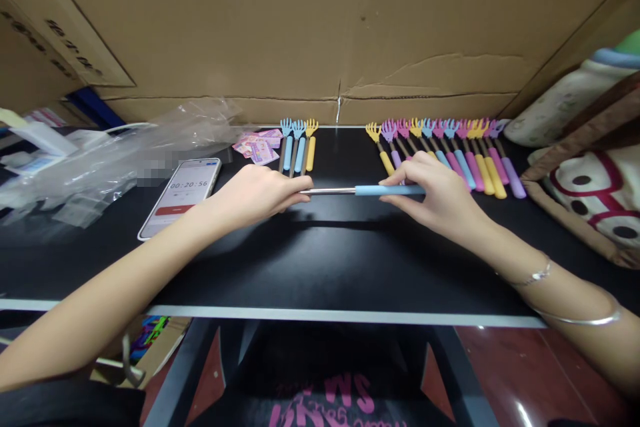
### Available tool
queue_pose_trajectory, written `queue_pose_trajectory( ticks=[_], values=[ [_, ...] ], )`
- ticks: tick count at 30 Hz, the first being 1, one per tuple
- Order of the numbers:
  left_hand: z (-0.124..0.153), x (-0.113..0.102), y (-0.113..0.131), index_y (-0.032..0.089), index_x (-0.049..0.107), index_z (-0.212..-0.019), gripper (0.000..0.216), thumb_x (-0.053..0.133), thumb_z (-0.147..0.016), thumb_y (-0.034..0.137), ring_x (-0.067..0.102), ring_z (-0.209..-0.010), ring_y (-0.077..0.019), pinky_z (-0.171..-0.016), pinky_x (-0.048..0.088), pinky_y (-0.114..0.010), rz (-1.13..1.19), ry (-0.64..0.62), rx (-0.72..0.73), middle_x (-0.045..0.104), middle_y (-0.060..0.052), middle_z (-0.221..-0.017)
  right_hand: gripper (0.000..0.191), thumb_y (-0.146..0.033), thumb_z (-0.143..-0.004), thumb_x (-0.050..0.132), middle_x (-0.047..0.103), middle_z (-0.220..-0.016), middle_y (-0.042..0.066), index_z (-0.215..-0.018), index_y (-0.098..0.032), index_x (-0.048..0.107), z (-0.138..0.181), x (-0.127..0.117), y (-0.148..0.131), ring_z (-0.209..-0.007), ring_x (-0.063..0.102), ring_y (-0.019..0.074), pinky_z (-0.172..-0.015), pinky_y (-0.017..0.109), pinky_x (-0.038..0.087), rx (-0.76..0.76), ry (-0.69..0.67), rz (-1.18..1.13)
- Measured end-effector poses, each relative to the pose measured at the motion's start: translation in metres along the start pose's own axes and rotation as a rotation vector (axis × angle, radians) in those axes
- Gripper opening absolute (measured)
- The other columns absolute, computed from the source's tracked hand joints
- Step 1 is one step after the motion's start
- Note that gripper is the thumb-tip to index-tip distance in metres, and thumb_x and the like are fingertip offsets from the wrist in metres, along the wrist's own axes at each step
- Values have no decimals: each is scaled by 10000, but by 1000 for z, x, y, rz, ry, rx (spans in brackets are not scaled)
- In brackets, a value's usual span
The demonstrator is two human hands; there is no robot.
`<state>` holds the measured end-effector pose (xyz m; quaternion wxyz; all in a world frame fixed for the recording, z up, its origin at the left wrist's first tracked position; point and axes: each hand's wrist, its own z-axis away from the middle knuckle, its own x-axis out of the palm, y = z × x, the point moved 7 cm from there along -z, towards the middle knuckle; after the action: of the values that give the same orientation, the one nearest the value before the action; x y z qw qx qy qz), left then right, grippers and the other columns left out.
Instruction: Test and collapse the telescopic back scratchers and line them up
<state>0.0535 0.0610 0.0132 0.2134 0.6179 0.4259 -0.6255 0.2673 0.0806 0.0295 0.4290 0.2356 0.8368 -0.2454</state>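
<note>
A telescopic back scratcher (pixel 367 191) with a light blue handle and a thin metal rod is held level above the black table. My left hand (pixel 253 193) is closed on its rod end, and the fingers hide whatever is at that tip. Around the blue handle, the thumb and fingers of my right hand (pixel 433 190) are pinched. Just behind my left hand lie two blue back scratchers (pixel 299 147) and a yellow one (pixel 311 150), claws pointing away. Beyond my right hand, several yellow, purple, pink and blue back scratchers (pixel 480 163) lie side by side in a row.
A phone (pixel 183 197) showing a running timer lies left of my left hand. Clear plastic bags (pixel 115 153) and small printed cards (pixel 260 145) are behind it. Cardboard (pixel 320 27) walls off the back. A cloth bag (pixel 595 180) and a pale bottle (pixel 555 100) stand at right.
</note>
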Motion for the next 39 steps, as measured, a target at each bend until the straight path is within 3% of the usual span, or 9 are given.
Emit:
queue_pose_trajectory(
  ticks=[6, 10, 22, 31, 39],
  values=[
    [-1, 2, 1, 224, 614, -963, 378, 318, -994, 457, 622, -555, -163, -517, 288, -228, 82, -70, -20, 665, -1, -630, 76, -288, -853, 620, 656, -763, 40, -825, -220, 599, 0, -3, -4, -736, 562, 193, -594, 308, 403, -40, 28, 41],
    [-1, 2, 3, 242, 628, -1072, 381, 309, -998, 439, 629, -579, -150, -549, 326, -211, 166, -83, -24, 687, 8, -660, 108, -327, -869, 604, 683, -809, 33, -864, -220, 623, 1, -3, 1, -719, 602, 170, -589, 286, 407, 22, -10, 8],
    [0, 1, -2, 283, 674, -1160, 436, 322, -991, 476, 629, -565, -186, -545, 304, -241, 9, 15, -25, 703, -25, -654, 248, -421, -921, 498, 716, -829, 19, -934, -224, 648, 1, 9, 7, -672, 613, 148, -581, 264, 382, 137, -152, -61],
    [2, -4, 0, 305, 684, -1152, 432, 332, -986, 493, 655, -595, -181, -537, 324, -233, -12, 110, -6, 735, -32, -717, 309, -436, -944, 421, 607, -637, 1, -919, -210, 631, 3, 17, 6, -569, 539, 139, -563, 254, 346, 183, -294, -145],
    [1, -3, 3, 304, 665, -1169, 427, 319, -990, 479, 671, -607, -188, -518, 324, -235, -29, 101, 8, 732, -27, -705, 317, -461, -950, 394, 629, -679, -5, -949, -230, 610, 3, 16, 6, -578, 535, 138, -562, 250, 334, 153, -313, -40]
  ],
)
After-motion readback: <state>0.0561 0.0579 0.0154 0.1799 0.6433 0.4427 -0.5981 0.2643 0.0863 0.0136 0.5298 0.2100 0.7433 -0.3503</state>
